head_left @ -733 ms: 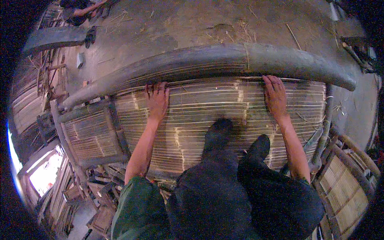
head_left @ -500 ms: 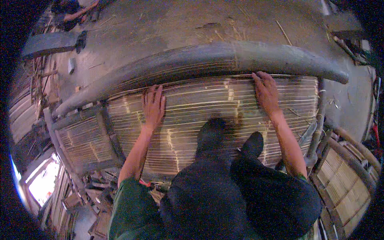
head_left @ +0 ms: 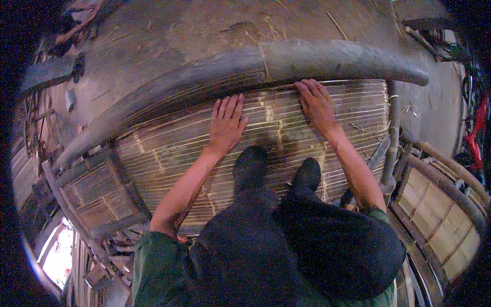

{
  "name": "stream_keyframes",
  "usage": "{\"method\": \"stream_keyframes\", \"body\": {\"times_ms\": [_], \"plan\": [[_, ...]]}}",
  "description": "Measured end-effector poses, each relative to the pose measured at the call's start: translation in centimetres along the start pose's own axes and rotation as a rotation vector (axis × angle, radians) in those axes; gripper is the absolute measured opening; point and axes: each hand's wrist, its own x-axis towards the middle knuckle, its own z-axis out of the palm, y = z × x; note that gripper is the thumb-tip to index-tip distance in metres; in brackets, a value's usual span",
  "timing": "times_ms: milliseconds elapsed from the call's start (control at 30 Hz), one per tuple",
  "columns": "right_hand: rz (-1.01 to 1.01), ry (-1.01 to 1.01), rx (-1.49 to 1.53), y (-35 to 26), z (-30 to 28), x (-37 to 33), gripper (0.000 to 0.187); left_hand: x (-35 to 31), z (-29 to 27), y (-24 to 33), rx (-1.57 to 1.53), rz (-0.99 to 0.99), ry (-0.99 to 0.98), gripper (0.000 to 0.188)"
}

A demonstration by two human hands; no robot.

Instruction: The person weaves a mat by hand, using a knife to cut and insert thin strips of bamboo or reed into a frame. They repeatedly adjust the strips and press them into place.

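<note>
Brown, slatted bamboo panel (head_left: 179,153) is bordered along its far edge by a thick, grey-brown round pole (head_left: 332,56). Bare left hand (head_left: 227,124) is laid palm-down on it, just short of that edge, fingers outstretched, thumb parted; bare right hand (head_left: 318,107) is set farther right, palm-down, fingers outstretched, tips at the edge.

I can't read any words, numbers or signs from here, not on the slats (head_left: 176,156) under the left hand (head_left: 226,125) and right hand (head_left: 318,109), nor on the red thing (head_left: 478,128) further right.
</note>
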Motion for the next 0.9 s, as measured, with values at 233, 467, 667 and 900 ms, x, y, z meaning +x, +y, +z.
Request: {"method": "stream_keyframes", "body": {"times_ms": [233, 467, 667, 900], "plan": [[0.017, -0.001, 0.111, 1.0, -0.1, -0.1, 0.041, 0.7, -0.4, 0.9, 0.050, -0.064, -0.033, 0.061], [-0.035, 0.015, -0.018, 2.1, -0.1, 0.2, 0.035, -0.5, 0.1, 0.5, 0.051, -0.053, 0.038, 0.059], [-0.114, -0.172, 0.004, 1.9, -3.2, 1.9, 0.036, -0.7, -0.7, 0.8, -0.031, -0.069, 0.063, 0.060], [-0.121, -0.187, -0.062, 2.8, -1.6, 1.4, 0.037, -0.1, 0.1, 0.8, -0.058, -0.098, 0.085, 0.060]]}}
